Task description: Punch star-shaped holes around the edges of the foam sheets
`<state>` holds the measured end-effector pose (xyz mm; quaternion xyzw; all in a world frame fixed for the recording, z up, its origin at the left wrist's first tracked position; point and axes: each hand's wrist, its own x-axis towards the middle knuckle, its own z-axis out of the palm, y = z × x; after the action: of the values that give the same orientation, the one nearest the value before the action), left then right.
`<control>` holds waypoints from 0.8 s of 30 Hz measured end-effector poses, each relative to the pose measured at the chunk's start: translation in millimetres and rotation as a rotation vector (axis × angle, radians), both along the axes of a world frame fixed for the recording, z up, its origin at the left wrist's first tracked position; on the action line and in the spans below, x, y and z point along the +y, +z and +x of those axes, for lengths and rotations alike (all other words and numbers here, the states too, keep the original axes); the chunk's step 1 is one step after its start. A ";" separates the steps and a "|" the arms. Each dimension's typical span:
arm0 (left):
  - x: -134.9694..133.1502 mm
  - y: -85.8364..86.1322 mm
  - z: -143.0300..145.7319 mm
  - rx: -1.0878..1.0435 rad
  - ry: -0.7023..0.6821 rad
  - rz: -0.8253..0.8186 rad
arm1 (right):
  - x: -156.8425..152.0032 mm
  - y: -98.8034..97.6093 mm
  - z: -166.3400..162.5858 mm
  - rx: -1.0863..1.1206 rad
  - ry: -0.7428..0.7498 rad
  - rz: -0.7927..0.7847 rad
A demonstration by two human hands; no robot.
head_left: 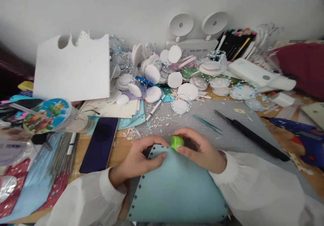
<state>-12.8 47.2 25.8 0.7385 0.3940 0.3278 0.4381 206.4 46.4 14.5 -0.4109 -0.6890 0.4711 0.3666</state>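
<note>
A light blue sheet of paper [177,189] lies before me, with small flower-shaped holes along its left edge and at its top left corner. My left hand [144,158] pinches the sheet near that corner, thumb on top. In my right hand [202,150] is a small bright green craft punch [176,142], held between thumb and fingers at the sheet's far edge. Part of the right edge is hidden by my right hand and sleeve. Beyond my hands, paper scraps [162,123] are scattered on a grey cutting mat [205,109].
Tweezers [208,124], a black-handled knife [255,138] and a blue glue gun [301,131] lie to the right. A phone [100,145] and a lidded drink cup [76,118] are on the left. White discs [152,74] pile up behind, near a white foam board [73,71].
</note>
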 end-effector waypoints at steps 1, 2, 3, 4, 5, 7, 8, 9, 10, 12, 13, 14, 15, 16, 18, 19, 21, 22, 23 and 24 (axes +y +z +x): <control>0.1 0.3 0.1 0.000 0.000 -0.002 | 0.1 0.6 0.4 0.004 0.003 -0.007; 0.1 0.6 0.4 -0.002 -0.001 -0.006 | 0.0 1.2 0.7 0.006 0.011 -0.015; 0.1 0.9 0.7 -0.006 0.000 -0.011 | -0.3 1.8 0.9 0.005 0.025 -0.024; 0.1 1.0 1.1 -0.009 0.001 -0.019 | -0.9 2.3 1.0 0.003 0.040 -0.030; 0.0 1.1 1.5 -0.014 0.005 -0.027 | -1.5 2.8 0.9 -0.001 0.053 -0.030; -0.2 1.1 2.2 -0.021 0.009 -0.039 | -2.8 3.8 0.1 -0.014 0.066 -0.010; -0.3 1.1 2.4 -0.021 0.010 -0.043 | -3.4 4.4 -0.3 -0.021 0.071 0.005; -0.2 1.0 2.6 -0.020 0.012 -0.043 | -3.7 5.0 -0.7 -0.031 0.078 0.020; 0.0 1.0 2.7 -0.018 0.013 -0.040 | -3.9 5.6 -0.9 -0.040 0.089 0.034; 0.5 1.0 2.9 -0.016 0.015 -0.032 | -3.8 6.9 -1.0 -0.058 0.112 0.050; 0.7 1.0 3.0 -0.016 0.016 -0.028 | -3.6 7.6 -0.9 -0.063 0.121 0.052; 0.8 1.1 3.1 -0.015 0.016 -0.025 | -3.4 8.4 -0.6 -0.062 0.127 0.047; 0.8 1.1 3.2 -0.013 0.016 -0.024 | -3.1 9.2 -0.4 -0.056 0.129 0.036; 0.7 1.1 3.3 -0.008 0.016 -0.025 | -2.9 10.0 -0.1 -0.046 0.131 0.022; 0.3 1.0 3.2 -0.002 0.012 -0.025 | -2.4 11.4 0.4 -0.021 0.132 -0.011; 0.1 0.9 3.2 -0.003 0.010 -0.024 | -2.2 12.0 0.5 -0.012 0.135 -0.026; -0.3 0.9 3.1 -0.006 0.006 -0.021 | -1.9 12.8 0.7 -0.002 0.143 -0.055; -0.3 0.9 3.2 -0.008 0.005 -0.021 | -1.8 13.0 0.6 -0.001 0.147 -0.069; -0.3 1.0 3.3 -0.009 0.005 -0.023 | -1.8 13.1 0.5 0.000 0.147 -0.082; -0.1 1.0 3.4 -0.007 0.005 -0.028 | -1.9 13.1 0.5 -0.001 0.149 -0.095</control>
<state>-9.3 47.1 26.9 0.7302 0.3988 0.3259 0.4489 206.8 44.5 27.6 -0.3757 -0.6947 0.5290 0.3106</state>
